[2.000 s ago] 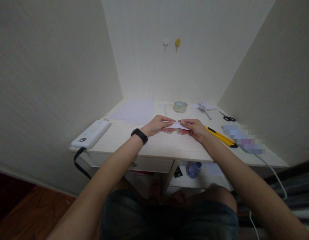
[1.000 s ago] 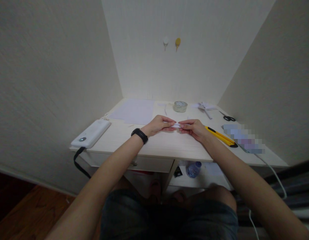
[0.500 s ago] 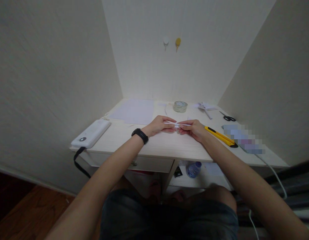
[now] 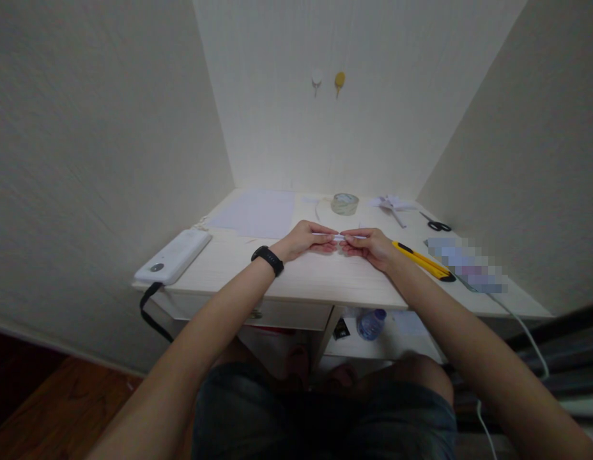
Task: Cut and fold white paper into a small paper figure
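White paper [image 4: 339,238] in hands [image 4: 302,241] [image 4: 374,245], phone screen [image 4: 464,263] pixelated

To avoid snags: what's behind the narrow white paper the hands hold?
Farther back on the white desk are a clear round tape roll and, left of it, a thin curved white strip. What the left hand, right hand and paper cover cannot be seen.

The white desk [image 4: 335,279], wood-grained floor [image 4: 61,406] and yellow wall hook [image 4: 340,79] suggest this is a home.
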A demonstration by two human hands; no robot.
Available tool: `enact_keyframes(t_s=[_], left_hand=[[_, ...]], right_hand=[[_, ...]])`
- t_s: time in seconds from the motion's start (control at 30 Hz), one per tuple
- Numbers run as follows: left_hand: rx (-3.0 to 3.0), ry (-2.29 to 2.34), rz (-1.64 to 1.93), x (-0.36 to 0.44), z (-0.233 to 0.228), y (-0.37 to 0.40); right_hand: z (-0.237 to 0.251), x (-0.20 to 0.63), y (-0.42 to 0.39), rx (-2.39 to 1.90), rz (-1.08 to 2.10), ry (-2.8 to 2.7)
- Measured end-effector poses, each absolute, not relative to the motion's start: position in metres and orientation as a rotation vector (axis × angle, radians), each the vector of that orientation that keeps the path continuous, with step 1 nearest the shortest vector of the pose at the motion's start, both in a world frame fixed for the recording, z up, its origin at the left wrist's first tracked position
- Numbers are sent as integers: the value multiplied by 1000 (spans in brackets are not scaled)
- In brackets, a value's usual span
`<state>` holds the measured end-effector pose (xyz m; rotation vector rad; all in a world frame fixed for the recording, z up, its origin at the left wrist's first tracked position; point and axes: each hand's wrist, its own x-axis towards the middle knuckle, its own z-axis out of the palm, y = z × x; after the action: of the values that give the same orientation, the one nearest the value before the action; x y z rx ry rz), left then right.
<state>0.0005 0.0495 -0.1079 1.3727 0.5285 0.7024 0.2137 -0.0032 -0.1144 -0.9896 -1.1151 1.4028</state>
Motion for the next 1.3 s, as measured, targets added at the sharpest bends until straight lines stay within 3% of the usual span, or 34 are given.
enact_keyframes(t_s=[0.93,1.3], left_hand=[[1582,714,799,5,-112,51],[2399,997,826,5,-105,38]], right_hand=[[-122,211,1,-1056,1341,-1143],[-128,208,6,-1071,1256,-1150]])
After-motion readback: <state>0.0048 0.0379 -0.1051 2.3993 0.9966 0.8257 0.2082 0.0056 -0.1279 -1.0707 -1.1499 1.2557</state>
